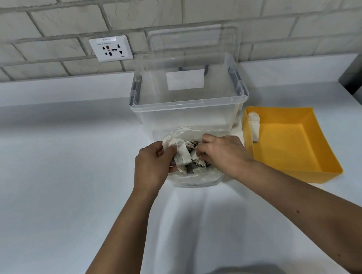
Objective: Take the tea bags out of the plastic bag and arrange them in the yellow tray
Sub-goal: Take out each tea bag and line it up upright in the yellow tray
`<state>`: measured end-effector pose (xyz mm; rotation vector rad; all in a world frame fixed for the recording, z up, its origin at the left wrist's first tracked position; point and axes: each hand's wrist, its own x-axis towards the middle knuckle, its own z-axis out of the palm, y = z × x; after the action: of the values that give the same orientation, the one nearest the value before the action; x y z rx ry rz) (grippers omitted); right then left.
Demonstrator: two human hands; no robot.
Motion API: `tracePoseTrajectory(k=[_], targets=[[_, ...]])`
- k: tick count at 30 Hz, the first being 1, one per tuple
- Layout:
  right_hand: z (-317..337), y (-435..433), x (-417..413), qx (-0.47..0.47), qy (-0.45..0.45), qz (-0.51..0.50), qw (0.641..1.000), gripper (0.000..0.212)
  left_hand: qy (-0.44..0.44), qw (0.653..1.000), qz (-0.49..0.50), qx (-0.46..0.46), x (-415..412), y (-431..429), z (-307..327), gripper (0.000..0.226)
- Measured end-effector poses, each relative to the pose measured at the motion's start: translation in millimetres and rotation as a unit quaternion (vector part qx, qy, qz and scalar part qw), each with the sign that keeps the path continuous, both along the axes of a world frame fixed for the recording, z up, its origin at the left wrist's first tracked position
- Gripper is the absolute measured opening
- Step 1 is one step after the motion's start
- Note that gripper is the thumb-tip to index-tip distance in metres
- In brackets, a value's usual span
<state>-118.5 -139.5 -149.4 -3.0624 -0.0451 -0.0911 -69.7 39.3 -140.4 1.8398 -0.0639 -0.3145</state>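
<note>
A clear plastic bag (196, 178) lies open on the white counter, with several white tea bags (197, 167) inside. My left hand (151, 167) grips a small bunch of tea bags (180, 153) at the bag's left side. My right hand (222, 152) reaches into the bag from the right, and its curled fingers pinch tea bags there. To the right stands the yellow tray (287, 146). A few tea bags (254, 127) stand against its far left wall.
A clear plastic storage box (189, 105) with grey latches stands right behind the bag, its lid leaning on the brick wall. A wall socket (110, 48) is at the back left. A dark object (359, 73) sits at the far right edge.
</note>
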Motion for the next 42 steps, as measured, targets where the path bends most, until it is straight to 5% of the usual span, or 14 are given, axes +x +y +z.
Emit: tracePoseTrajectory(k=[4, 9, 14, 20, 26, 28, 32, 35, 39, 42], targets=[[24.0, -14.3, -3.4, 0.088, 0.014, 0.013, 0.996, 0.015, 0.0, 1.0, 0.008, -0.005, 2.9, 3.8, 0.0, 0.017], [71.1, -23.7, -13.7, 0.249, 0.147, 0.066, 0.955, 0.008, 0.029, 0.997, -0.063, -0.018, -1.5, -1.0, 5.8, 0.016], [63.9, -12.2, -5.3, 0.351, 0.111, 0.061, 0.928, 0.006, 0.132, 0.98, -0.135, -0.059, -7.8, -7.7, 12.8, 0.014], [45.8, -6.8, 7.6, 0.393, 0.04, -0.021, 0.919, 0.009, 0.207, 0.965, -0.098, -0.126, -5.8, -2.8, 12.2, 0.031], [44.0, -2.0, 10.8, 0.41, 0.006, -0.039, 0.911, 0.013, 0.131, 0.985, -0.08, -0.084, -4.7, 1.1, 11.4, 0.013], [41.7, -8.0, 10.2, 0.372, -0.003, -0.042, 0.927, 0.009, 0.083, 0.994, -0.04, -0.064, 0.3, 4.4, 9.1, 0.009], [25.2, -12.7, 9.3, 0.137, 0.032, 0.004, 0.99, 0.019, 0.025, 0.999, -0.005, -0.024, 7.3, 8.7, 7.1, 0.013], [7.5, -6.4, 12.0, 0.01, 0.048, 0.041, 0.998, 0.034, 0.022, 1.0, -0.01, -0.02, 5.9, 5.7, 6.2, 0.011], [-3.1, -2.7, 15.6, -0.063, 0.019, 0.042, 0.997, 0.026, 0.024, 1.0, -0.016, -0.014, 5.7, 4.0, 2.9, 0.012], [4.6, -10.8, 15.6, -0.023, 0.007, 0.052, 0.998, 0.016, 0.017, 1.0, -0.007, -0.017, 6.8, 4.8, 3.4, 0.013]])
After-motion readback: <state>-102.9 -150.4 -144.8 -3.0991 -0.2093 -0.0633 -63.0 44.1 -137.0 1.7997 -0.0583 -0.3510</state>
